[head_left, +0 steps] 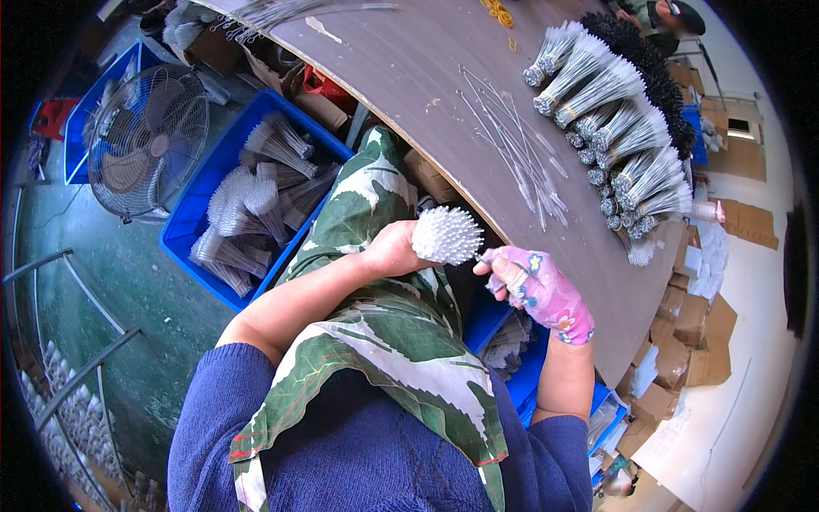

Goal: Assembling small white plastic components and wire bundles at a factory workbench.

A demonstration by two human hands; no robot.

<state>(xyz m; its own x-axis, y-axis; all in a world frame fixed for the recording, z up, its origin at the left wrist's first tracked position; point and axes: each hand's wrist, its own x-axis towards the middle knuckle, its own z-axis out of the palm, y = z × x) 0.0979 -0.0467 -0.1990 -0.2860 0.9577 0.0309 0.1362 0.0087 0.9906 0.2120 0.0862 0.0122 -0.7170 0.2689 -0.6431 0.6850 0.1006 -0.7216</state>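
My bare left hand (392,249) is wrapped round a bundle of thin wire brushes (450,235), its white bristly tips fanned toward the right. Close beside these tips is my right hand (546,290), in a pink flowered glove with bare fingertips. Its thumb and fingers are pinched together, and a short dark thin piece seems to show at them, too small to name. Both hands are over my lap, off the table's near edge. On the grey-brown table (409,77) several loose wire brushes (516,158) lie spread out.
Tied brush bundles (623,128) are stacked at the table's right, with black bristly brushes (627,43) behind. A blue crate (183,243) of bundles stands left, near a floor fan (149,141). Cardboard boxes (682,341) line the right side. Another person (661,17) is at the far right.
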